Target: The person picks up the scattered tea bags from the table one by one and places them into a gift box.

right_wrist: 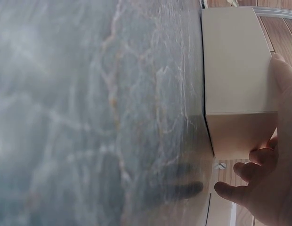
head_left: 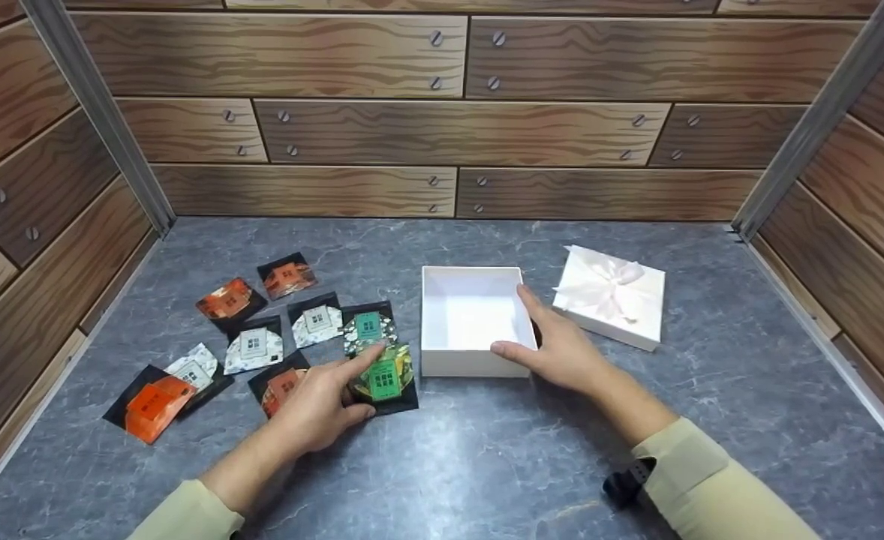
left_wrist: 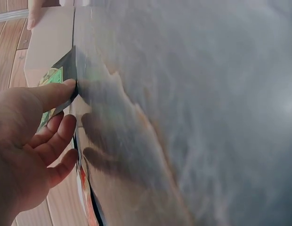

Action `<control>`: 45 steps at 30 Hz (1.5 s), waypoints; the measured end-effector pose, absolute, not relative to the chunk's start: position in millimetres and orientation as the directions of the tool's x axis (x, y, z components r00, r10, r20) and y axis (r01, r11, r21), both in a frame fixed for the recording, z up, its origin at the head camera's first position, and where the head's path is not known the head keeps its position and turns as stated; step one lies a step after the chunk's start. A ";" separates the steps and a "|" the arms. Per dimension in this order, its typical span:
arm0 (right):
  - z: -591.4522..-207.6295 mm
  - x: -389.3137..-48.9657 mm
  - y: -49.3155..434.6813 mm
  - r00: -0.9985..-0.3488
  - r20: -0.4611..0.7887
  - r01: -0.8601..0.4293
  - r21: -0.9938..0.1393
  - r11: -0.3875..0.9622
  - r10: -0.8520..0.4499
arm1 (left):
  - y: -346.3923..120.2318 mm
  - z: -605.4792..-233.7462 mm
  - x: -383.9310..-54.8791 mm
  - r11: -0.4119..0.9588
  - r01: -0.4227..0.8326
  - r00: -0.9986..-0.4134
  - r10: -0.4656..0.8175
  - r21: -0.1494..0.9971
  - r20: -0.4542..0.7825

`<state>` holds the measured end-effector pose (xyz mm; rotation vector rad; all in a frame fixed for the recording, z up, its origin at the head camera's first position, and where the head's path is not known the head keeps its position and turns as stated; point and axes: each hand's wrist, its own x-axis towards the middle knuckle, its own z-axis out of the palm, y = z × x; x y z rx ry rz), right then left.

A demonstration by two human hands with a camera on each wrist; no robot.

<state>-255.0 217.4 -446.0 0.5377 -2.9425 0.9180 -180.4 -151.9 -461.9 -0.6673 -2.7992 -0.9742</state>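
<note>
Left hand [head_left: 314,409]: thumb and index pinching green-label packet [head_left: 387,380] at left side. Packet just left of white box [head_left: 476,364], outside it. Right hand [head_left: 566,351]: spread, thumb on front rim, index on right rim. Label characters too small to read. Orange-label packet [head_left: 281,385] partly hidden behind left hand. Left index obscured in left wrist view.
</note>
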 end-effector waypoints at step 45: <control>-447.8 -255.5 217.7 -0.949 0.089 -0.295 -0.585 0.755 -0.302 | -86.9 -351.3 -266.0 0.479 0.436 -0.886 0.375 0.762 0.271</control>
